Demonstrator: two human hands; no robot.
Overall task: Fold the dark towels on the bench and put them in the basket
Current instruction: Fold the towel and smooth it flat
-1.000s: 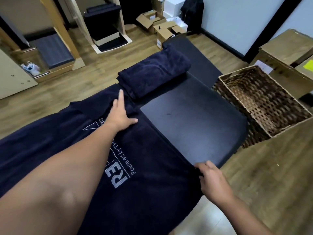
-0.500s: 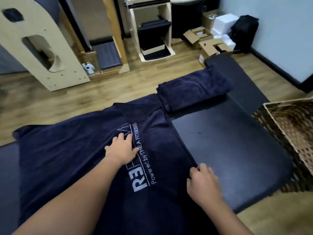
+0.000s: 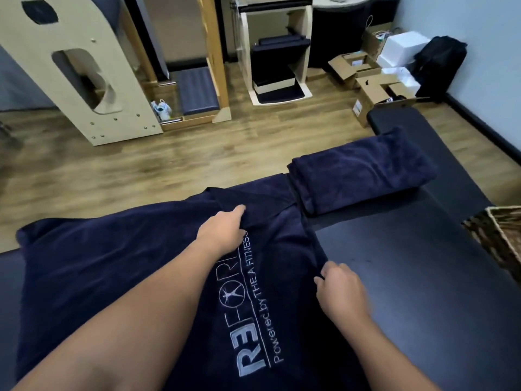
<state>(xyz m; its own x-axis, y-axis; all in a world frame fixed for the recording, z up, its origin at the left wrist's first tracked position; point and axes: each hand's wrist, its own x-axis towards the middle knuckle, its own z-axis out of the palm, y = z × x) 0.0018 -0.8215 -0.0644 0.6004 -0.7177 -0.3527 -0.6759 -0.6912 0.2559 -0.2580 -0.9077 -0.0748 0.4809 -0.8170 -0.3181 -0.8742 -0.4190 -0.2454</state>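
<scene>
You look down at a black padded bench [image 3: 408, 277]. A dark navy towel [image 3: 112, 277] lies spread flat across the bench, pale printed lettering facing up. Your left hand [image 3: 222, 232] rests on the towel toward the bench's far edge, fingers curled and gathering a fold of cloth just above the lettering. Your right hand [image 3: 339, 292] sits at the towel's right edge, where cloth meets bare bench; its fingertips pinch that hem, the rest of the hand loosely closed. A second towel [image 3: 363, 170], already folded, lies on the bench's far side. A woven basket [image 3: 499, 238] stands just beside the bench's right end, only partly visible.
</scene>
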